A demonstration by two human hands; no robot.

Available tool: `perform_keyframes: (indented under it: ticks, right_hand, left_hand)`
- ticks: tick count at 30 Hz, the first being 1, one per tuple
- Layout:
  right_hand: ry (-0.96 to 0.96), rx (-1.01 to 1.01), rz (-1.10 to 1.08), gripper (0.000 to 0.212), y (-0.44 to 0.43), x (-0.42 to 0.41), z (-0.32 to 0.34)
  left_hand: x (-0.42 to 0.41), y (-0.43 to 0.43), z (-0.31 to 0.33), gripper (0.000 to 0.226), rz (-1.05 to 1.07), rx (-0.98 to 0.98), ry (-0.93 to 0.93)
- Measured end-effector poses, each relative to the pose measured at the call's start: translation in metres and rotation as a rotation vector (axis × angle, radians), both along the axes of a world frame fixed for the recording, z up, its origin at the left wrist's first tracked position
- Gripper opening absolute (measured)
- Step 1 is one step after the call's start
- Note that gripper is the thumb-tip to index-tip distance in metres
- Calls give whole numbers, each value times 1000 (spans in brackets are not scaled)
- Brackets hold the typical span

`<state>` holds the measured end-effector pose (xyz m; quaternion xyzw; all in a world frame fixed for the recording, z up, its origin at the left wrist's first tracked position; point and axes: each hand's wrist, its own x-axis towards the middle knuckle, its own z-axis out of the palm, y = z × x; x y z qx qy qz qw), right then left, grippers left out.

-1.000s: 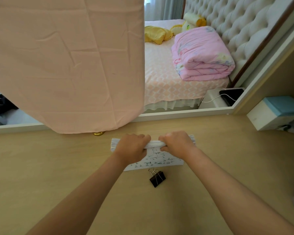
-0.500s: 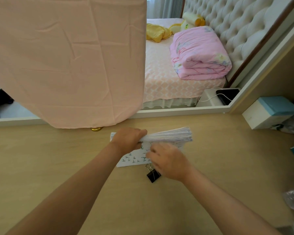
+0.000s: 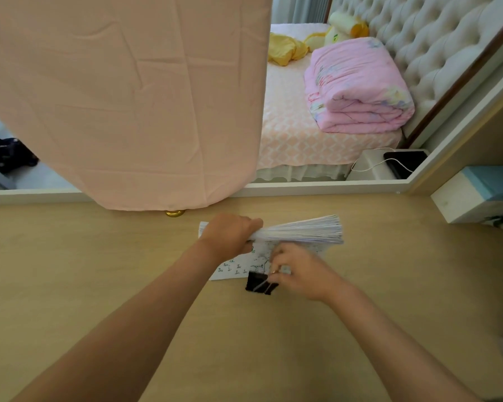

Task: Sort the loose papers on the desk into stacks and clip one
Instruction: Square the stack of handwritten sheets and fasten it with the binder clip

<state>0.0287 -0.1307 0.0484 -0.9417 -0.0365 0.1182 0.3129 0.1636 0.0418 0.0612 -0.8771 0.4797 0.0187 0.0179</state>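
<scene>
While tight on paper stack (image 3: 302, 231) and clip (image 3: 257, 284), left hand (image 3: 227, 237) and right hand (image 3: 301, 271) above bedroom desk (image 3: 99, 271).

paper stack (image 3: 302, 231): fanned, lifted | printed sheet (image 3: 238, 266): flat | black binder clip (image 3: 257, 284): beside sheet

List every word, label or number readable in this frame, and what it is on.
No text can be read.
The sheet on the desk: small printed marks, too blurred to read.
The yellow toy on the bed: green mark, too small.
</scene>
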Motion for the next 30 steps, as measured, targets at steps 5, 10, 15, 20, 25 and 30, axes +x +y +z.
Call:
perform_keyframes:
  ticks: [5,10,15,20,25,30]
  right_hand:
    - [-174,587,-229,18,-16,14,84]
    - [-182,322,-273,7,-5,42,86]
    - [-154,283,-225,10,8,50,81]
    - [-20,500,-380,81,-3,57,77]
    - [112,522,-442,70,-12,60,75]
    - [139,394,-431,78,-12,59,80]
  left_hand:
    - [-3,0,5,21,64,-20,64]
    - [-4,0,4,28,12,-54,47]
    - [-9,1,7,35,25,-18,4]
    - [-10,-2,14,36,51,38,21]
    - [-10,-1,13,32,60,24,38]
    - [-8,-2,12,30,68,13,44]
